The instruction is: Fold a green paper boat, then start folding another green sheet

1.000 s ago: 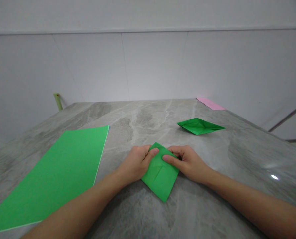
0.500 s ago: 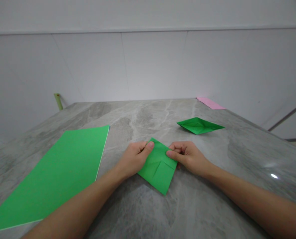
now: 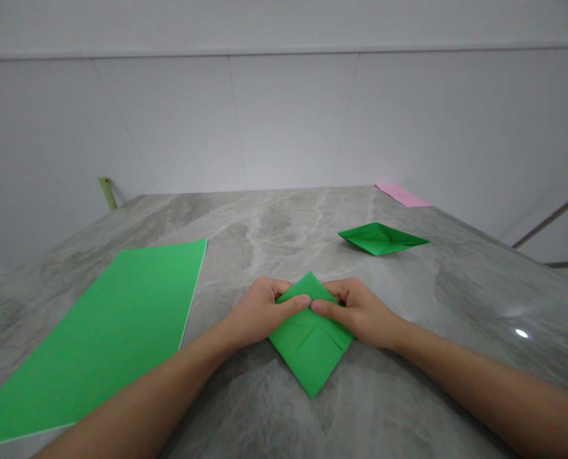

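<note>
A folded green paper diamond [image 3: 311, 352] lies on the marble tabletop [image 3: 274, 223], its lower point towards me and creases showing on its face. My left hand [image 3: 264, 311] and my right hand [image 3: 355, 311] pinch its upper part from both sides, their thumbs nearly meeting on top. The upper corner shows between the thumbs. To the left lies a flat green paper sheet [image 3: 92, 338], close to my left forearm. Farther off, beyond my right hand, sits a folded green paper boat shape [image 3: 380, 239].
A pink paper [image 3: 403, 194] lies at the far right edge of the marble table. A small green post [image 3: 106, 192] stands beyond the far left corner. White panelled walls rise behind the table.
Both hands have moved closer together and pressed the paper's upper corner, and the thumbs now meet over it. The paper diamond has turned to sit more symmetrically, with its lower point towards me.
</note>
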Action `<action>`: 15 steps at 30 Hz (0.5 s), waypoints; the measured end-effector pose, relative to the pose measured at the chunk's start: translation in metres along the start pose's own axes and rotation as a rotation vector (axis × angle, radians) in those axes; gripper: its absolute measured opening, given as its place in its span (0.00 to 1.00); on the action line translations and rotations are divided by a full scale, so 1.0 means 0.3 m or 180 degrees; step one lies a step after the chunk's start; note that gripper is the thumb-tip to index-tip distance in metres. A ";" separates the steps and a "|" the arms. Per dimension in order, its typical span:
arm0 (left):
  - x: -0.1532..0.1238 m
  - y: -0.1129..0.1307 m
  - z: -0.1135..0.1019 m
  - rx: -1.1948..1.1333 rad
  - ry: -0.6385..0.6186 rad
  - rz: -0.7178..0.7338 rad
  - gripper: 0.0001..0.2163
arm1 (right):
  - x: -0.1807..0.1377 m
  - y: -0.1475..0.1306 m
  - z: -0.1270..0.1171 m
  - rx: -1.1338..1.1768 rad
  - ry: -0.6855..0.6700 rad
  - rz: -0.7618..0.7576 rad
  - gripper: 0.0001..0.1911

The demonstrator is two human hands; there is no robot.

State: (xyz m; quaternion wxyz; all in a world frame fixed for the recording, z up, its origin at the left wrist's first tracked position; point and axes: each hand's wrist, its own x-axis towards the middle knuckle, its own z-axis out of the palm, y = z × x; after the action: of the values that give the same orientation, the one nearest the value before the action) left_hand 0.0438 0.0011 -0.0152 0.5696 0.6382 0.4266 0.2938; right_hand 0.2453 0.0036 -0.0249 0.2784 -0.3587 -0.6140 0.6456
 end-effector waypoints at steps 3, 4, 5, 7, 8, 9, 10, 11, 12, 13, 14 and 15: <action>0.008 0.005 -0.008 -0.0930 0.0271 -0.0291 0.12 | 0.008 -0.011 -0.012 0.0259 0.0510 -0.0122 0.20; 0.010 0.008 -0.009 -0.1223 0.0363 -0.0326 0.12 | 0.010 -0.013 -0.014 0.0321 0.0644 -0.0164 0.20; 0.011 0.010 -0.009 -0.1459 0.0420 -0.0340 0.12 | 0.012 -0.015 -0.016 0.0357 0.0745 -0.0199 0.20; 0.013 0.013 -0.007 -0.1700 0.0488 -0.0347 0.13 | 0.016 -0.014 -0.017 0.0379 0.0811 -0.0203 0.20; 0.013 0.013 -0.005 -0.1738 0.0526 -0.0349 0.13 | 0.017 -0.012 -0.015 0.0367 0.0785 -0.0174 0.20; 0.014 0.013 -0.004 -0.1752 0.0562 -0.0358 0.14 | 0.017 -0.009 -0.013 0.0333 0.0746 -0.0134 0.20; 0.014 0.011 -0.001 -0.1743 0.0594 -0.0362 0.14 | 0.017 -0.006 -0.010 0.0272 0.0720 -0.0093 0.20; 0.014 0.009 0.001 -0.1718 0.0623 -0.0358 0.14 | 0.017 -0.003 -0.008 0.0183 0.0721 -0.0055 0.20; 0.014 0.007 0.003 -0.1685 0.0637 -0.0347 0.13 | 0.016 -0.001 -0.005 0.0072 0.0755 -0.0020 0.20; 0.014 0.004 0.006 -0.1651 0.0645 -0.0328 0.13 | 0.014 0.000 -0.003 -0.0042 0.0811 0.0010 0.19; 0.014 0.002 0.008 -0.1622 0.0635 -0.0313 0.13 | 0.013 0.000 -0.001 -0.0137 0.0861 0.0034 0.19; 0.014 0.001 0.010 -0.1594 0.0612 -0.0304 0.13 | 0.011 -0.002 0.001 -0.0194 0.0891 0.0052 0.19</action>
State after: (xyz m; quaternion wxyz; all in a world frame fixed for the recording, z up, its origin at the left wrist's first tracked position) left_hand 0.0482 0.0033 -0.0159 0.6798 0.4258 0.4224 0.4221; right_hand 0.2432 0.0061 -0.0247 0.3451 -0.4584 -0.5856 0.5726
